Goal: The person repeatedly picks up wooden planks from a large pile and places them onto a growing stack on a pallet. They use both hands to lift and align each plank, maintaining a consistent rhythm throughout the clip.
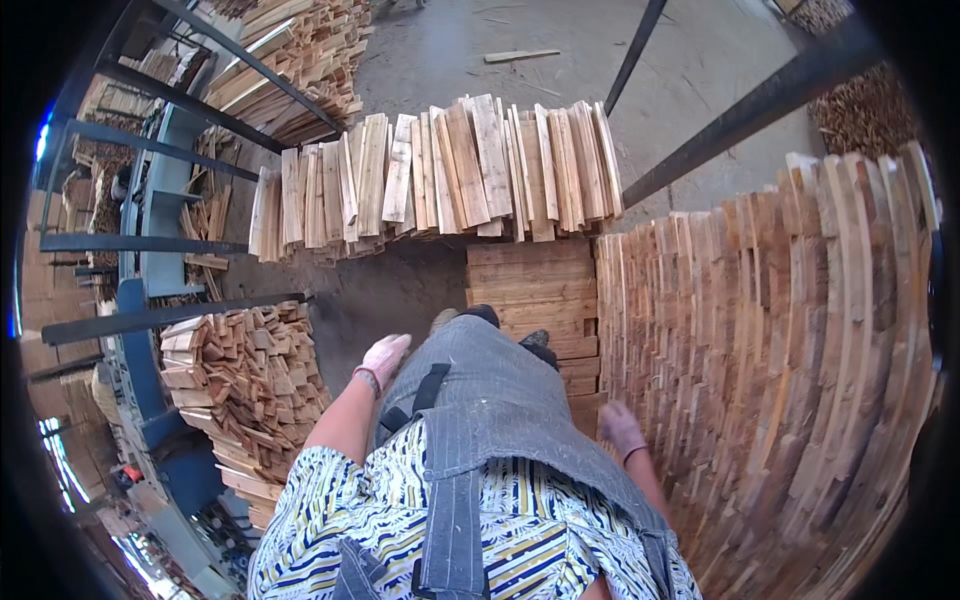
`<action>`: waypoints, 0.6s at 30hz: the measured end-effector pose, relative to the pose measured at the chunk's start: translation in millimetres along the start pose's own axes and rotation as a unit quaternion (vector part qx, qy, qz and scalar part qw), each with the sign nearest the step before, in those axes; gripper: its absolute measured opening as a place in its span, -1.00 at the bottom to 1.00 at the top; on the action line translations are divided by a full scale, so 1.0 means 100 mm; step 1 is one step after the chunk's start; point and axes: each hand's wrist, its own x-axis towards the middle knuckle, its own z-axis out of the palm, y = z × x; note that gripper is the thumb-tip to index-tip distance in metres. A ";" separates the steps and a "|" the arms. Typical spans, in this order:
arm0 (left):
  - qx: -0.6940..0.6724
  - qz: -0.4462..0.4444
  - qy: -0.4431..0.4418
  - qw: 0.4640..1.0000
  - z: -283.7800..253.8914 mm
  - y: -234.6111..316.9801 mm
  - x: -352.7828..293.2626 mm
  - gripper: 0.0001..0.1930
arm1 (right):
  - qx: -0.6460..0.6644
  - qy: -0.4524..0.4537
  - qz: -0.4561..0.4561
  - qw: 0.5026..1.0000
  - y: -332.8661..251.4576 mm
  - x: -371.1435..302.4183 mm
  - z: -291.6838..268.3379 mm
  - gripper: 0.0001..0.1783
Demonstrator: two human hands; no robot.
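Note:
My left hand [383,358], in a pale pinkish glove, hangs beside the grey apron [500,410] on my left side. Its fingers reach loosely forward and hold nothing that I can see. On the other side, my right hand [622,428], gloved too, is low beside the tall stack of wooden boards [740,330]. Blur smears its fingers, and whether they touch the boards is unclear. In front of me a row of short boards [440,175] stands on edge, leaning at slightly different angles. My dark shoes [538,342] show on a platform of stacked boards [530,275].
Dark metal bars [740,110] frame the space on both sides. A heap of short wood pieces [250,370] sits at the left, next to blue machinery [150,360]. More boards [300,60] are piled at the far left. A loose plank [522,56] lies on the concrete floor [430,80].

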 end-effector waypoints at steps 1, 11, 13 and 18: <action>0.061 0.027 -0.012 0.998 0.03 0.30 -0.08 -0.59 | -0.053 0.059 -0.056 0.995 -0.07 0.02 0.03 -0.43; 0.203 0.054 -0.184 0.960 0.29 1.04 1.60 -0.54 | -0.366 0.278 -0.266 0.847 -0.86 0.25 0.08 -0.31; 0.251 0.065 -0.187 0.948 0.09 0.90 2.43 -0.53 | -0.384 0.334 -0.206 0.836 -0.67 0.55 0.49 -0.30; 0.356 0.362 -0.171 0.844 -0.28 -0.16 3.98 -0.55 | -0.304 0.398 -0.152 0.852 0.64 1.47 1.87 -0.34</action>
